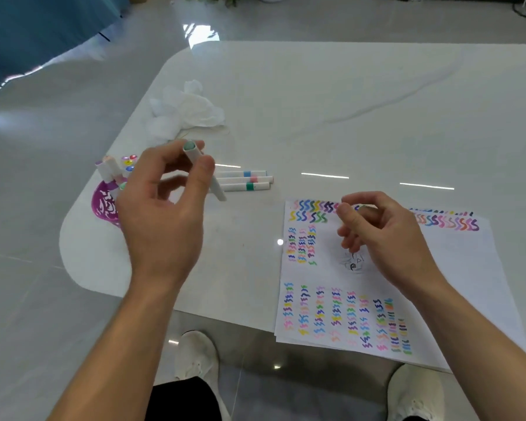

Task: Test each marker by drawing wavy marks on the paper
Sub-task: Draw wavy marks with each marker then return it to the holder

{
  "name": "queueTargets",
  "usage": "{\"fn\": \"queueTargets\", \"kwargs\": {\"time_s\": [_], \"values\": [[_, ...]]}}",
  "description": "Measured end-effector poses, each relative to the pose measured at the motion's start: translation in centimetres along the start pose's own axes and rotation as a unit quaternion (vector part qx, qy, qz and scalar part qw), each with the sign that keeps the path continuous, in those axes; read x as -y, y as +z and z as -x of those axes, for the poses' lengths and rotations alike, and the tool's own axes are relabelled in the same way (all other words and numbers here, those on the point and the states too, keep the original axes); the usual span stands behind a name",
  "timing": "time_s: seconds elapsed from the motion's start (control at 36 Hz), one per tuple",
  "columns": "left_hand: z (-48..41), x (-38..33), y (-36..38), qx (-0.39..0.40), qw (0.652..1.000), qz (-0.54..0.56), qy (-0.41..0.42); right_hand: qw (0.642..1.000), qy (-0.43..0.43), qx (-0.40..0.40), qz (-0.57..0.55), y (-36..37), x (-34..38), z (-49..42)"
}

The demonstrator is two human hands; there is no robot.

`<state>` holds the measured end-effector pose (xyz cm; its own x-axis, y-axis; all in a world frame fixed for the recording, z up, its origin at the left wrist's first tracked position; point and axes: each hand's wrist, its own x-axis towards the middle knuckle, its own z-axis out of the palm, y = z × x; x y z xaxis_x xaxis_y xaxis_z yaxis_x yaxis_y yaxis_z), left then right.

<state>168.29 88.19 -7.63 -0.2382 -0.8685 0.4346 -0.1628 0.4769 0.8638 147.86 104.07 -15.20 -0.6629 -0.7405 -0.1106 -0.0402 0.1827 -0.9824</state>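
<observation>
Head view shows me a white surface (346, 101) with the paper (456, 284) at its near right, crowded with rows of coloured wavy marks, and at the left edge a purple pouch (104, 205) with several markers (108, 167) standing in it, three loose markers (243, 179) lying nearby. My left hand (164, 202) pinches a white marker (201, 168) in the air left of the sheet; my right hand (383, 235), over the paper, pinches what I take for its cap (363, 209). I judge this a changeover between markers: next, its tip must reach a bare patch.
</observation>
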Motion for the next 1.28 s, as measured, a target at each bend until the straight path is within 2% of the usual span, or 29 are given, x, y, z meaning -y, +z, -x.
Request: {"fn": "queueTargets", "kwargs": {"time_s": [0.17, 0.36, 0.56, 0.83, 1.28], "values": [[-1.2, 0.3, -2.9, -0.105, 0.987, -0.092, 0.082, 0.998, 0.01, 0.011, 0.058, 0.5, -0.6, 0.1], [-1.5, 0.8, -5.3, -0.139, 0.977, -0.13, 0.092, 0.998, -0.015, -0.004, 0.061, 0.8, -0.3, 0.1], [-1.6, 1.8, -6.4, -0.104, 0.98, -0.152, 0.072, 0.998, -0.025, -0.009, 0.057, 0.9, -0.1, 0.2], [-1.3, 3.5, -7.0, -0.04, 0.959, -0.279, 0.031, 0.998, -0.033, -0.005, 0.053, 1.2, -0.1, 0.2], [-0.8, 3.5, -6.2, -0.017, 0.929, -0.369, -0.02, 0.998, -0.031, -0.008, 0.059, 1.2, -0.4, 0.1]]}}
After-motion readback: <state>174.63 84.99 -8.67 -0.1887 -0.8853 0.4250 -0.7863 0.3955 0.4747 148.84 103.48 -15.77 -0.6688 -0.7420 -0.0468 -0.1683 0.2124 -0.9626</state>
